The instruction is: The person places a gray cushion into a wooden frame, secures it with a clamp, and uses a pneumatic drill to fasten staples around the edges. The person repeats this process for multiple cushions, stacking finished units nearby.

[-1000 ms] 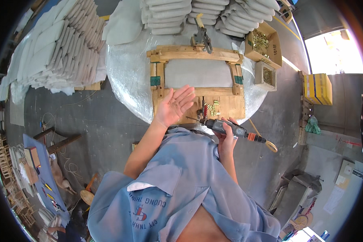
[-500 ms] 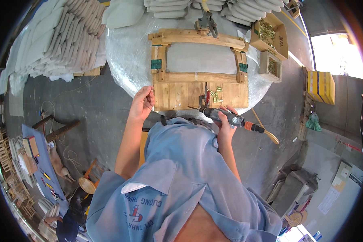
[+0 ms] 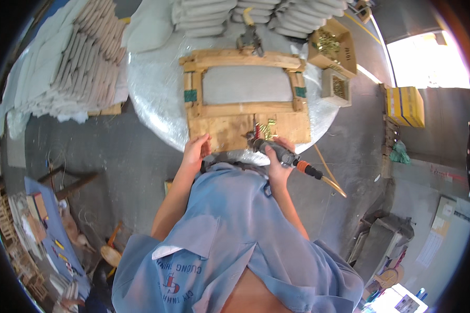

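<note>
Left hand (image 3: 196,151) dropped onto pale wooden frame (image 3: 244,101), fingers flat; right hand (image 3: 274,156) grips grey power tool (image 3: 279,151) w/ brass bits (image 3: 266,129) near. Frame built, fixing left.

My blue shirt hides the near rim of the round plastic-wrapped bench (image 3: 156,99). My right hand (image 3: 277,156) covers the grey air tool's (image 3: 283,154) grip; its tip is too small to make out.

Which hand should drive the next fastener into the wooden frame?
Right, probably. The right hand already grips the power tool, its tip at the wooden frame beside the brass fittings. The left hand rests on the frame's near edge.
</note>
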Demonstrator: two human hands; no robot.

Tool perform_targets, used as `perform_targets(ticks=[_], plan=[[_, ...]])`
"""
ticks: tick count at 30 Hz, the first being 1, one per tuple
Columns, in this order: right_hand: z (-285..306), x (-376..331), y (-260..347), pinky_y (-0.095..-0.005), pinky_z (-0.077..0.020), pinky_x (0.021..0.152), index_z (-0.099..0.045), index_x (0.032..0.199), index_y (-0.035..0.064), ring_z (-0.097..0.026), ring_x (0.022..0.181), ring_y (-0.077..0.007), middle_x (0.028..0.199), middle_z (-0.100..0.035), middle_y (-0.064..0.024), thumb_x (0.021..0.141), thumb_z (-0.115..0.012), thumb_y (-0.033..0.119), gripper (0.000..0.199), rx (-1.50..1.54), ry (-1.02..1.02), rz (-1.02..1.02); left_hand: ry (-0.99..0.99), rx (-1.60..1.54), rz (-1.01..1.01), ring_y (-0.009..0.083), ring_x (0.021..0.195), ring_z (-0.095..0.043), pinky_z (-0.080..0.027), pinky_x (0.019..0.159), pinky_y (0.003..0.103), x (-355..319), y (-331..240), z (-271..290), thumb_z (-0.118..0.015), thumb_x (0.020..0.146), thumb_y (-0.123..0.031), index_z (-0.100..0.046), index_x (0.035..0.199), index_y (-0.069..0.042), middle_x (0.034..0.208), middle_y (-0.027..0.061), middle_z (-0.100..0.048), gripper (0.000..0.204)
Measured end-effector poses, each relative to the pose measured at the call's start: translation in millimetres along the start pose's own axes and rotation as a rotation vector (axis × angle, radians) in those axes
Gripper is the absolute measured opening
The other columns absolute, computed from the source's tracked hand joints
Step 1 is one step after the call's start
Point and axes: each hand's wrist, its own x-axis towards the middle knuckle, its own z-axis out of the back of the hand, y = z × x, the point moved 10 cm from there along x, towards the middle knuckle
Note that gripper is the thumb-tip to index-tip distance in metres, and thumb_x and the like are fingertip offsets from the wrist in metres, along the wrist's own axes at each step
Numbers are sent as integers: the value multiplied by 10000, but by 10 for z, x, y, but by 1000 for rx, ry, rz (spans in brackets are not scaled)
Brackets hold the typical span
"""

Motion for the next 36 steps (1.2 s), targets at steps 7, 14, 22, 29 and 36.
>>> perform_targets(ticks=[7, 14, 22, 29, 36], plan=[[70, -10, 359, -363, -551, 1019, -657, 1241, 35, -686, 1132, -204, 1189, -724, -89, 854, -826, 0, 423, 90, 48, -115, 138, 186, 60, 90, 631, -602, -465, 541, 250, 190, 164, -494, -744, 1039, -333, -752, 1136, -73, 837, -5, -673, 277], [115, -31, 410, -377, -555, 1056, -618, 1288, 28, -697, 1181, -209, 1230, -750, -125, 893, -825, 5, 447, 216, 75, -115, 255, 125, 155, 90, 618, -560, -431, 519, 244, 333, 367, -703, -694, 1078, -321, -721, 1240, -65, 946, 45, -734, 305], [82, -71, 379, -384, -557, 1058, -602, 1311, 30, -694, 1201, -224, 1262, -750, -142, 900, -821, 11, 467, 360, 80, -135, 175, -12, 209, 91, 659, -540, -420, 540, 234, 385, 418, -466, -724, 1053, -212, -723, 1165, -97, 958, 19, -720, 160], [131, -33, 321, -377, -559, 1051, -599, 1321, 19, -715, 1168, -229, 1265, -751, -146, 909, -812, 34, 464, 373, 48, -171, 305, -314, 154, 81, 557, -501, -388, 498, 238, 300, 202, -556, -663, 1084, -224, -713, 1118, -97, 917, 18, -738, 141], [144, -9, 198, -401, -666, 849, -586, 1370, 59, -743, 1125, -248, 1272, -744, -153, 927, -798, 96, 492, 486, -4, -337, 385, -230, 137, 91, 538, -471, -363, 470, 253, 238, 231, -635, -632, 1110, -277, -657, 983, -113, 818, 1, -623, 209]])
